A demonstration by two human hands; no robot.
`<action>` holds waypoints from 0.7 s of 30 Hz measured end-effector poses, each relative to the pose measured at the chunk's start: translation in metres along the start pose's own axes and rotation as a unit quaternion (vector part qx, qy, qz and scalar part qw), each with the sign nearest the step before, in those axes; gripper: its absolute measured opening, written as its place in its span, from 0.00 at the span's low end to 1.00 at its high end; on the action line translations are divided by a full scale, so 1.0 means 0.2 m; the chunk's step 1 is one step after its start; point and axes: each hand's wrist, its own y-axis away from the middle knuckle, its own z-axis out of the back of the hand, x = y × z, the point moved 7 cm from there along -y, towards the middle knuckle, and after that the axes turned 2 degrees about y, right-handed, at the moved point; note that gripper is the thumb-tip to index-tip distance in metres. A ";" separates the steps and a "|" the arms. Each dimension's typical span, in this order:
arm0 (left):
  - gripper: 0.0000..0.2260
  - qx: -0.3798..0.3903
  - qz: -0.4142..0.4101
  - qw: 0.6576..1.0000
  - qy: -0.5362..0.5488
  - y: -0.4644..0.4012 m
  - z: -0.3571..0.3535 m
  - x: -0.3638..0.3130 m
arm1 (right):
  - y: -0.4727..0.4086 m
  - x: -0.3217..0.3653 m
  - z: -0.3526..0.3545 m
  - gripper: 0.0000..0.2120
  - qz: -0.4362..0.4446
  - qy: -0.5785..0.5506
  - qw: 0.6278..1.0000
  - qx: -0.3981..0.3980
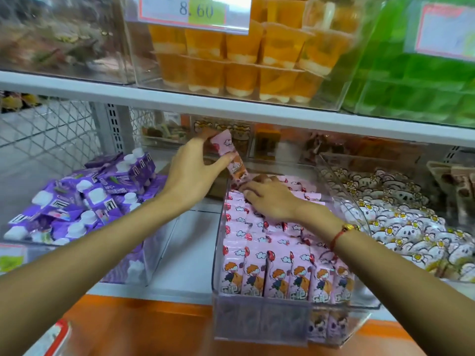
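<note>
Pink packets [280, 273] filled the clear bin [257, 319], and one loose packet [226, 152] was up in the air. The left hand [191, 173] pinched that loose packet between its thumb and its other fingers [199, 143]. The packet hung tilted, just over the back of the bin. Its low end was close to the fingertips of the right hand [270, 199]. The right hand's fingers lay stretched out on top of the packets in the bin and pressed on them. They held nothing that I could see.

What could go wrong? The hold was only a small pinch, so the loose packet might slip. Then it could drop behind the bin or onto the shelf [185, 253]. The bin looked very full too. A hard push might squash the packet or pop its neighbours out of their rows.

Now the counting. Left of the fingers lay a pile of purple pouches [84, 201], too many to count. In the left fingers there was one packet. Below the right fingers, the front row of the bin showed about six packets standing side by side. There were many more behind, too many to count. Right of the fingers lay a heap of white flower packets [401, 222], also too many. There were two hands and one red bracelet [341, 232] on the right wrist.
</note>
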 end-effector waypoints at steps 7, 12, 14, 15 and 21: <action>0.18 0.195 -0.017 0.973 -0.119 -0.13 -0.18 0.03 | 0.09 0.02 -0.01 0.21 0.023 0.003 1.000 -0.021; 0.16 0.264 -0.024 0.935 -0.234 -0.21 -0.32 -0.01 | 0.08 0.02 0.00 0.20 0.026 -0.020 0.999 -0.035; 0.20 0.279 0.007 0.919 -0.279 -0.23 -0.36 0.00 | 0.08 0.01 0.01 0.18 0.033 -0.035 0.998 -0.050; 0.22 0.296 0.031 0.908 -0.295 -0.23 -0.37 0.02 | 0.08 0.01 0.03 0.18 0.037 -0.050 0.996 -0.064; 0.18 0.199 0.063 0.953 -0.220 -0.07 -0.21 0.03 | 0.04 0.00 0.10 0.11 0.048 -0.088 0.987 -0.125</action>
